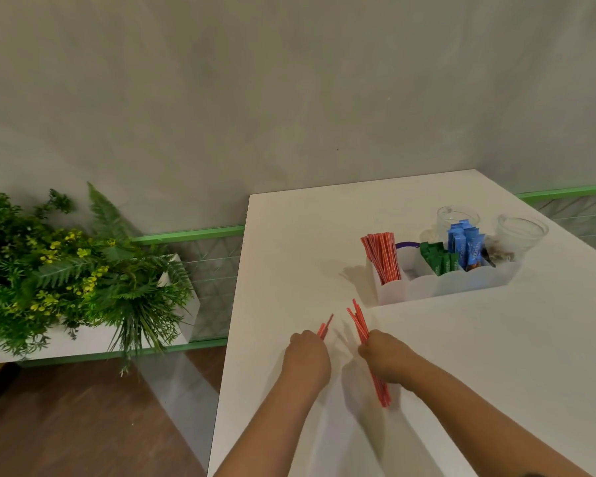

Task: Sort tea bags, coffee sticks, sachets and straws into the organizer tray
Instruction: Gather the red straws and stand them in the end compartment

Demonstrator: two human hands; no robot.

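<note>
Head view: right hand (387,356) grips straws (362,330), left hand (307,352) beside.

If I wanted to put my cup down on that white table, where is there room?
Bare tabletop lies between the table's far left edge and the organizer tray, and on the right, nearer than the tray. It is crowded round the tray, the two clear cups behind it, and the hands holding red straws.

Left hand (307,352), right hand (386,356) — gripping straws (362,330)
</note>
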